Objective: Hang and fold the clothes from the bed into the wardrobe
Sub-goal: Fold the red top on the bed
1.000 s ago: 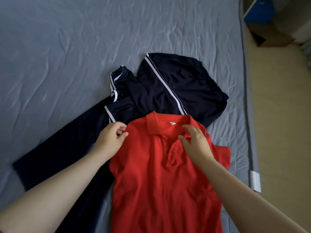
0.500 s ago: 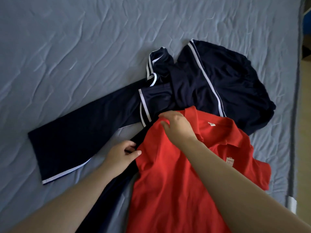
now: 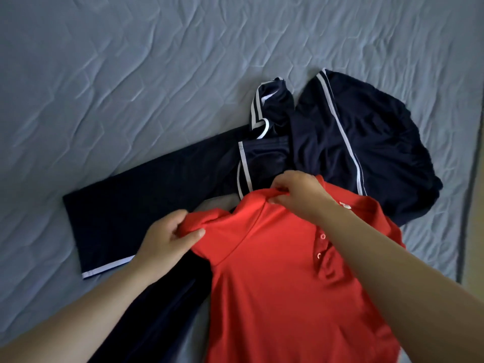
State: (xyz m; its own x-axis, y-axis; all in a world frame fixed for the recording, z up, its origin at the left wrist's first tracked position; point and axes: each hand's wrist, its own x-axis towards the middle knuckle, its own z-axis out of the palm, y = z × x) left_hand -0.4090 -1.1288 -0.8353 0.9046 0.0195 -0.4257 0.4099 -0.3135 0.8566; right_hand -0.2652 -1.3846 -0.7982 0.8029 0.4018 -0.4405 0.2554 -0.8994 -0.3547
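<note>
A red polo shirt (image 3: 275, 279) lies front up on the bed, its buttoned placket showing. My left hand (image 3: 167, 239) grips the shirt's left sleeve edge, bunching the cloth. My right hand (image 3: 298, 192) pinches the left shoulder near the collar and lifts it a little. Under and behind the shirt lies a dark navy garment (image 3: 162, 200) with white stripes, one long part stretched out to the left and a crumpled part (image 3: 366, 142) at the upper right.
The bed is covered by a wrinkled grey-blue sheet (image 3: 131, 82). The mattress edge (image 3: 471, 153) runs down the right side of the view, with pale floor beyond it.
The view has shifted left. My right hand moved from the collar front to the left shoulder and pinched it. My left hand took hold of the sleeve edge, which is now raised.
</note>
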